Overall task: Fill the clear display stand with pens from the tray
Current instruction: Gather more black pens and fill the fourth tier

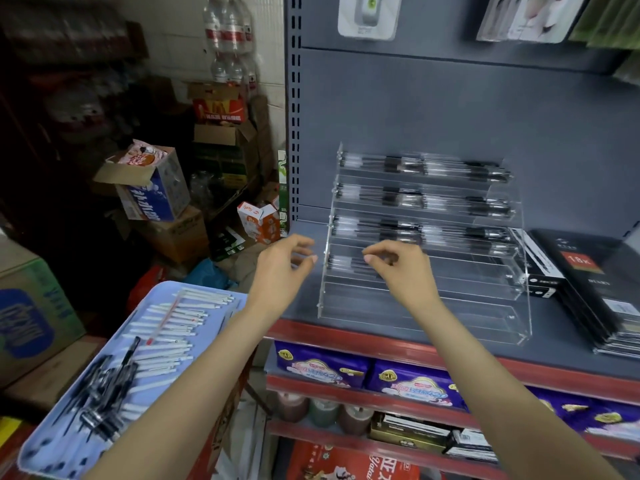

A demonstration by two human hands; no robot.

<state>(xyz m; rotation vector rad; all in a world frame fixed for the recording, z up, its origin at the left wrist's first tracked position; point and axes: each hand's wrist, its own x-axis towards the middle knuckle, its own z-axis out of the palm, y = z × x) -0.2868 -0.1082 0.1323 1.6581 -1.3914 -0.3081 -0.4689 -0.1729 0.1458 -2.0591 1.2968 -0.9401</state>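
**Both hands up at the clear stand, pens waiting in the tray**

While the light blue tray (221, 299) is sitting low on the left, it is carrying a row of white pens (173, 327) across its middle and a loose heap of black pens (100, 386) toward its near end. Moving right, the left hand (282, 268) is hovering just beside the left wall of the clear display stand (422, 258), fingers loosely curled with thumb and fingertips close together, and I cannot make out anything between them. Next across, the right hand (398, 268) is poised in front of the stand's fourth tier down, fingers bent in a narrow pinch, nothing visible in it either. That stand is resting on the grey shelf (381, 327), its upper three tiers showing black pens lying lengthwise, the fourth tier only partly filled at its left end, the lower tiers looking bare. Further right, black boxed goods (588, 282) are lying flat on the same shelf, just beside the stand.
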